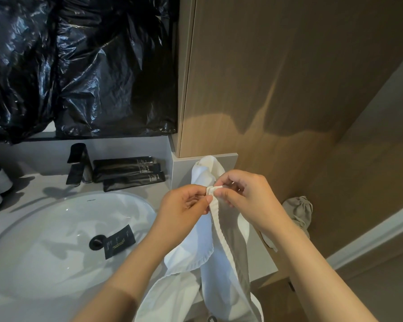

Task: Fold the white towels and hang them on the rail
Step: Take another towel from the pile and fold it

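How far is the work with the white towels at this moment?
Done: nothing visibly; no folded towel and no rail are in view. In hand: the left hand and right hand pinch the hem of one white towel together beside the sink, the rest hanging loose. Left: finishing the fold and hanging it.

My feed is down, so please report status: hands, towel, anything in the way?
Left hand and right hand pinch one hem corner. White towel hangs loose, not yet folded. Nothing blocks the hands.
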`<state>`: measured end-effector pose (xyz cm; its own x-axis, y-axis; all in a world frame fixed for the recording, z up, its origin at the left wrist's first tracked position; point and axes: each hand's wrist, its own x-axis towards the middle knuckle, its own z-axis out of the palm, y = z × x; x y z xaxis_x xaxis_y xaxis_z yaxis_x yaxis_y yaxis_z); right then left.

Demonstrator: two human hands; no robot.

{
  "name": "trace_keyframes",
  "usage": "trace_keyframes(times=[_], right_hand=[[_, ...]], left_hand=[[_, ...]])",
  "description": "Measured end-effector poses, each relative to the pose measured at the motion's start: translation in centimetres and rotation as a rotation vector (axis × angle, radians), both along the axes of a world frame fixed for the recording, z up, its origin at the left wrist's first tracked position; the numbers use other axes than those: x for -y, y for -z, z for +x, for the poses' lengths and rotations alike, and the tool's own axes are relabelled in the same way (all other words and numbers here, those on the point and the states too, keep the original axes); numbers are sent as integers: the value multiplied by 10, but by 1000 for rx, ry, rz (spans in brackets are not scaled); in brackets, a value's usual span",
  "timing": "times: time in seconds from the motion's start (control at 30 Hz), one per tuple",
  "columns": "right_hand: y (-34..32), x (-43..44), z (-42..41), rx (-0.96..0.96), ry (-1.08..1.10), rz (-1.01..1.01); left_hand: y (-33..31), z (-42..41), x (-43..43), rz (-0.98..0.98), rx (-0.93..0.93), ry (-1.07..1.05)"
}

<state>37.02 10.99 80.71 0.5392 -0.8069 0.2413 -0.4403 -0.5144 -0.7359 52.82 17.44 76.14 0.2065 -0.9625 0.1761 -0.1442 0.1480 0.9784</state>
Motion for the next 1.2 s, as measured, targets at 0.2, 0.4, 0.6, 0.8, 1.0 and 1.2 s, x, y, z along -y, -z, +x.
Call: trace_keyframes(times=[0.2,0.4,0.6,0.8,1.0,1.2], right_hand=[[-2,8,-3,-53,-30,-66],[-5,26,-23,-170,-6,-190],[1,42,-36,-218,76,-270],[1,50,-41,-211,134,-339],[2,51,-54,-241,139,-266],[14,47,-62,-234,179,-214]], left_hand=[[0,6,6,-28,122,-58],[-19,30,21,-40,221,-136],[-37,52,39,-26,278,-185],[-36,70,60,23,294,-318],[-27,69,74,100,329,-372],[-12,46,68,47,282,-421]])
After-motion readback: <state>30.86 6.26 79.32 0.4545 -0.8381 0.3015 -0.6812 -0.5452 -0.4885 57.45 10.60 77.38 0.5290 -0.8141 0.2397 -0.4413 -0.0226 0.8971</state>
